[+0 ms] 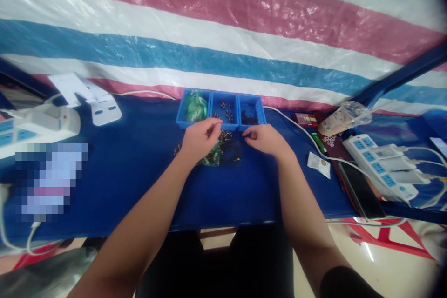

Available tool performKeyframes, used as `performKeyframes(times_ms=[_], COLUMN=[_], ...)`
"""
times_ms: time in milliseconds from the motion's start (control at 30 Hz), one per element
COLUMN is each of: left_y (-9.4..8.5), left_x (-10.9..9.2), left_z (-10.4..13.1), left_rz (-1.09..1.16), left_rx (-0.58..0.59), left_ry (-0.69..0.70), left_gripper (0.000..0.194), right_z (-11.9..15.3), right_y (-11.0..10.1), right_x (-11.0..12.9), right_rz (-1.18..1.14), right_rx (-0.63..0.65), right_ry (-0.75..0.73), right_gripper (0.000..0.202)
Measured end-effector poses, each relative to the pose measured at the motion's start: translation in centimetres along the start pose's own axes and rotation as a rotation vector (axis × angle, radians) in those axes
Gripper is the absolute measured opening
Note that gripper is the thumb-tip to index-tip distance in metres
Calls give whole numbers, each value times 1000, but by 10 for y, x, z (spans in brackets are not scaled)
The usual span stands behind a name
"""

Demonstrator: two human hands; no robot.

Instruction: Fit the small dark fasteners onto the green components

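My left hand [201, 138] is closed in a pinch at the front wall of a blue three-part bin [225, 126]; what its fingertips hold, if anything, I cannot make out. Beneath and beside it lies a loose pile of small brass-coloured and dark metal pieces [226, 136], with a crumpled green plastic bag [212, 157]. My right hand [264, 138] hovers before the right compartment, fingers curled, tips slightly apart, nothing visible between them. Green plastic bagging [196, 106] fills the left compartment. Brass-coloured pieces [229, 115] lie in the middle one, dark small pieces [249, 117] in the right.
At right are a power strip [379, 167], a dark phone [361, 191], a tilted plastic cup [337, 120], a green lighter [318, 142] and a small white packet [319, 165]. A white stand [106, 109] and another power strip [38, 128] are at left. A white cable [296, 125] crosses the blue tabletop [139, 149].
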State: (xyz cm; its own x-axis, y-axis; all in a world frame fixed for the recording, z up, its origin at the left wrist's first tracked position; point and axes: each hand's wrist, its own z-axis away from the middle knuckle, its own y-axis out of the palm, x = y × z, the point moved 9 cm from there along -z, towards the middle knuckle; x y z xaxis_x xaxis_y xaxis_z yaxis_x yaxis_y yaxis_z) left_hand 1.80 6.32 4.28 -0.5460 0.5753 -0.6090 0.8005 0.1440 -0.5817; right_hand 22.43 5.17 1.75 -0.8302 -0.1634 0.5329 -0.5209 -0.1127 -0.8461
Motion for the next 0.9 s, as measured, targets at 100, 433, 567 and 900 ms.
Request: performKeyframes(times_ms=[100, 433, 567, 900], left_y=[1, 3, 10, 18], left_x=[1, 0, -4, -3], left_z=[1, 0, 2, 2], left_rz=[7, 8, 79, 101], left_rx=[3, 31, 112, 183], left_ry=[-4, 7, 34, 47], left_gripper=[22, 22, 21, 22], right_z=[2, 2, 2, -1], right_y=[8, 20, 6, 1], right_x=[-4, 3, 17, 33], right_rz=[-45, -251, -553, -601], right_rx=[125, 201, 46, -217], right_ry=[-9, -54, -51, -125], right_gripper=[22, 4, 10, 15])
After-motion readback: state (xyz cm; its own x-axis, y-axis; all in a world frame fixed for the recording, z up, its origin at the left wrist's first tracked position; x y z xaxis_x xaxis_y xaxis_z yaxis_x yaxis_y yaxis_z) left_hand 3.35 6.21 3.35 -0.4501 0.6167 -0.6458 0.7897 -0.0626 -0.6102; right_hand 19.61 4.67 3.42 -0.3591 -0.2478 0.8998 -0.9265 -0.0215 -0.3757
